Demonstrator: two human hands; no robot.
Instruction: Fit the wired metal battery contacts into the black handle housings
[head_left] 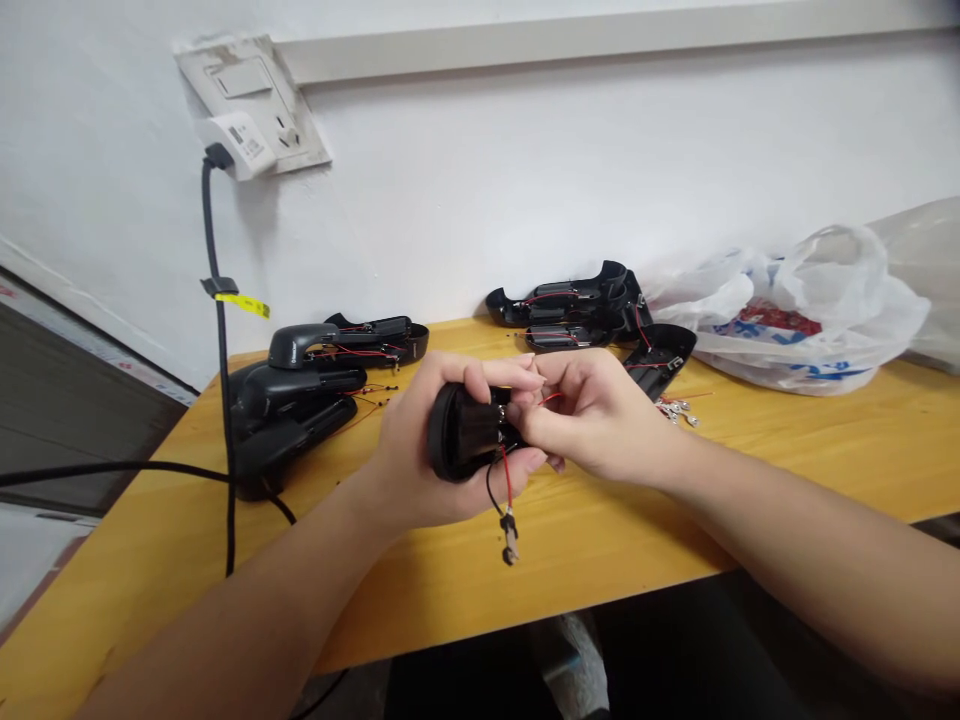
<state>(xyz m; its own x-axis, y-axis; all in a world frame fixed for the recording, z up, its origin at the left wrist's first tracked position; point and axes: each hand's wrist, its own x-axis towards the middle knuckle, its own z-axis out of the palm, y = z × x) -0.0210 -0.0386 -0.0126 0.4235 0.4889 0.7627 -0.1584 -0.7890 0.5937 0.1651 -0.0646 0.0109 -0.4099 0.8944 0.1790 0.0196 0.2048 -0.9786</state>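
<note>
My left hand (427, 450) is wrapped round a black plastic housing (469, 440), with the round end facing left. From the housing a red and a black wire hang down to a small connector (510, 540). The fingers of my right hand (592, 415) are pinched together at the housing's right part, thumb against its inside. A red wire (551, 398) shows between the right thumb and fingers. The hands partly hide the inside of the housing, so the exact contact is hard to see.
Several black housings with wires lie at the left (300, 400) and others at the back right (577, 310). Small metal pieces (679, 412) lie beside a white plastic bag (817, 310). A black cable (223, 400) runs from the wall plug (240, 145) past the wooden table (600, 560).
</note>
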